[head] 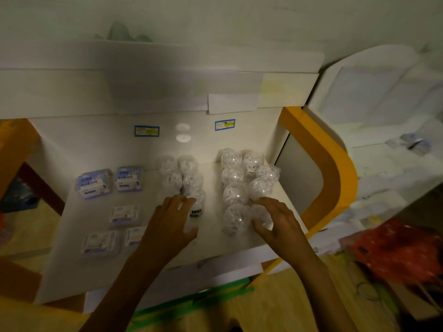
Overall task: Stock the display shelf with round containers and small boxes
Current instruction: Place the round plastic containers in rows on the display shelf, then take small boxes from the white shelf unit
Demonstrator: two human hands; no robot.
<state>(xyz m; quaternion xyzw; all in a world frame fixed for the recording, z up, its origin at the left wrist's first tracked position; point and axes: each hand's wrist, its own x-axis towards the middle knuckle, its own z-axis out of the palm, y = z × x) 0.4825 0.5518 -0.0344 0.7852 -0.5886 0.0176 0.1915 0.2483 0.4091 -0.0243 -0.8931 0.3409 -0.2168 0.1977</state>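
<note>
A white display shelf [211,245] holds two clusters of clear round containers with white contents. My left hand [171,219] curls around the front container [197,204] of the middle cluster [184,173]. My right hand [275,219] grips the front right container [260,215] of the right cluster [242,178], next to another round container [233,218]. Small blue and white boxes lie on the left part of the shelf: two at the back [96,184] [129,179] and three nearer the front [124,214] [99,242] [134,236]. The picture is dim and blurred.
The shelf has orange side frames [323,168] and a white back wall with two blue price labels [146,131] [224,125]. A white board [143,77] lies above. A red plastic bag [402,250] sits at the right, with white stacked goods [388,130] behind it.
</note>
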